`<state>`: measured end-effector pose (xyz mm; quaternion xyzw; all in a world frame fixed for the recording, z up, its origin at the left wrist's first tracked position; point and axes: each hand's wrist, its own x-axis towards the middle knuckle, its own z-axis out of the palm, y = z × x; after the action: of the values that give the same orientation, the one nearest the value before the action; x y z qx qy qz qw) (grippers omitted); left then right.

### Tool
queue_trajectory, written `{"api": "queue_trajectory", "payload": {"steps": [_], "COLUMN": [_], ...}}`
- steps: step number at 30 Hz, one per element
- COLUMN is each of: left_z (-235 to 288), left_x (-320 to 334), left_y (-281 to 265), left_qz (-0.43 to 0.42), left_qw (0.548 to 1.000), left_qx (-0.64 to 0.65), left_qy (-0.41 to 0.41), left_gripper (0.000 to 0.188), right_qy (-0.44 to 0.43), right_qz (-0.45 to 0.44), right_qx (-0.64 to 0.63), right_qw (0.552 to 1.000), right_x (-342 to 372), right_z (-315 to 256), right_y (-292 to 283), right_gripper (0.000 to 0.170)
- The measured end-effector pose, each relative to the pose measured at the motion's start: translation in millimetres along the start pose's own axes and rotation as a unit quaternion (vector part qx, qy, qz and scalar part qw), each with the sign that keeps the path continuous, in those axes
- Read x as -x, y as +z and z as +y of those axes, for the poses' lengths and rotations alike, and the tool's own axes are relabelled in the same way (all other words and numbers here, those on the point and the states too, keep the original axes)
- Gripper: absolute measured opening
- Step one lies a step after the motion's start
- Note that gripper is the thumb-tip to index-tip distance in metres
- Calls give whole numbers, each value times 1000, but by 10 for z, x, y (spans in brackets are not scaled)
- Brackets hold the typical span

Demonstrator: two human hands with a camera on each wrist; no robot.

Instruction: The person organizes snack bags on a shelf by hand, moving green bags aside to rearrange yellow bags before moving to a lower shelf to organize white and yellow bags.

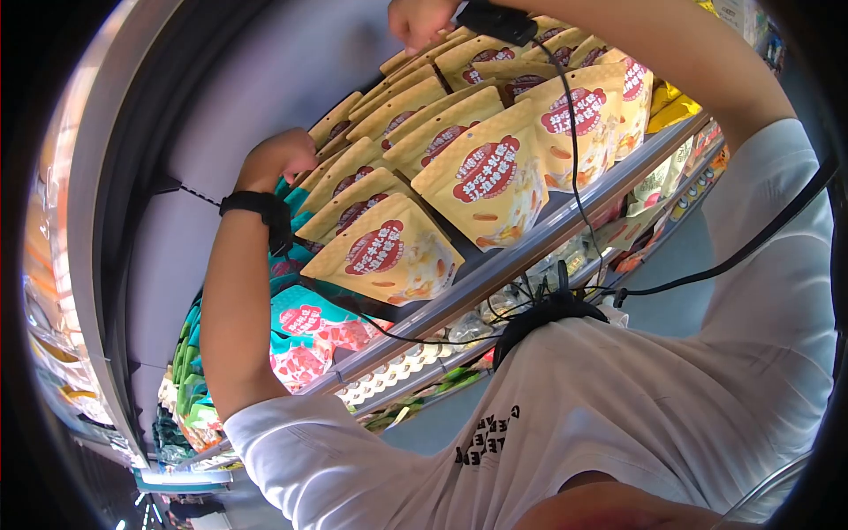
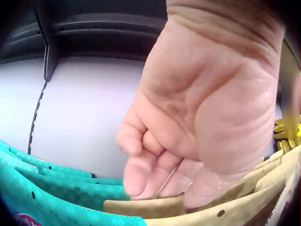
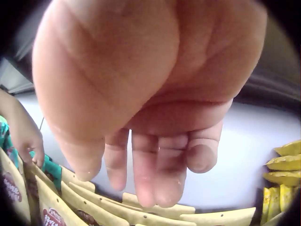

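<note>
Rows of tan snack pouches (image 1: pixel 490 177) with red labels stand upright on a shelf. My left hand (image 1: pixel 287 157) is at the back of the left rows, beside the teal pouches (image 1: pixel 309 322). In the left wrist view, the thumb and curled fingers of the left hand (image 2: pixel 202 108) pinch the top edge of a tan pouch (image 2: pixel 141 207). My right hand (image 1: pixel 424 22) is over the far back rows. Seen from the right wrist, the right hand (image 3: pixel 155 108) has its fingers hanging down, loosely bent, just above the tan pouch tops (image 3: pixel 141 214), holding nothing.
A shelf rail (image 1: pixel 521 256) runs along the front of the pouches. Lower shelves hold more packets (image 1: pixel 477 327). Yellow packets (image 3: pixel 284 176) stand to the right. A pale back panel (image 2: pixel 94 103) rises behind the rows. A black cable (image 1: pixel 574 150) hangs across the pouches.
</note>
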<state>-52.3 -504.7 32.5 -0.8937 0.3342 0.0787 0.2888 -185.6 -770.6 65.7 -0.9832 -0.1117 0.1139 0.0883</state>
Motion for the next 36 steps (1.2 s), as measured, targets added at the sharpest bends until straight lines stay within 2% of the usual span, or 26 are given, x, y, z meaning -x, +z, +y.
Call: {"api": "queue_trajectory", "payload": {"steps": [2, 4, 6, 10, 12, 13, 15, 16, 18, 19, 21, 22, 25, 29, 31, 32, 34, 36], "left_z": [-14, -75, -159, -258, -322, -277, -154, -117, 3, 100, 258, 273, 341, 344, 310, 278, 251, 228], "left_x": [103, 148, 152, 155, 42, 29, -13, -116, -361, -375, -426, -505, -662, -757, -767, -761, -688, -523], "left_y": [-44, -61, -87, -201, -272, -294, -349, -345, -304, -318, -333, -347, -377, -302, -284, -281, -306, -335], "left_qz": [13, 27, 63, 101, 113, 112, 238, 238, 243, 243, 184, 184, 135, 144, 143, 141, 60, 72], "left_qw": [999, 998, 991, 987, 979, 979, 956, 956, 917, 919, 942, 943, 953, 958, 976, 976, 976, 967], "left_qx": [30, 59, 117, 127, 165, 165, 150, 148, 246, 240, 227, 222, 224, 214, 135, 136, 193, 230], "left_qy": [-2, -6, 2, 18, 37, 34, 87, 83, 197, 197, 162, 165, 152, 128, 93, 91, 87, 85], "left_gripper": [21, 22, 23, 23, 23, 23, 18, 18, 14, 14, 13, 13, 12, 14, 16, 16, 19, 21], "right_qy": [11, 21, 53, 24, 31, 37, 15, -14, -8, -45, -66, -88, -80, -91, -89, -87, -84, -83], "right_qz": [80, 93, 145, 218, 194, 226, 282, 369, 339, 370, 386, 397, 403, 410, 404, 399, 398, 394], "right_qx": [45, 60, 12, 97, 144, 101, 23, 64, 49, 47, 48, 52, 54, 72, 80, 91, 98, 104], "right_qw": [996, 994, 988, 971, 970, 968, 959, 927, 940, 927, 919, 912, 910, 905, 907, 908, 908, 909], "right_x": [363, 698, 1080, 1527, 1657, 1736, 1854, 1811, 1837, 1833, 1868, 1888, 1890, 1879, 1883, 1881, 1868, 1851], "right_z": [2, 3, -48, 94, 224, 235, 243, 328, 402, 418, 391, 373, 462, 565, 580, 584, 597, 607], "right_y": [-53, 4, 134, 470, 628, 737, 943, 1096, 1200, 1282, 1352, 1378, 1459, 1542, 1548, 1552, 1575, 1598], "right_gripper": [37, 39, 40, 31, 28, 28, 29, 24, 27, 29, 30, 31, 33, 34, 33, 32, 32, 32]}}
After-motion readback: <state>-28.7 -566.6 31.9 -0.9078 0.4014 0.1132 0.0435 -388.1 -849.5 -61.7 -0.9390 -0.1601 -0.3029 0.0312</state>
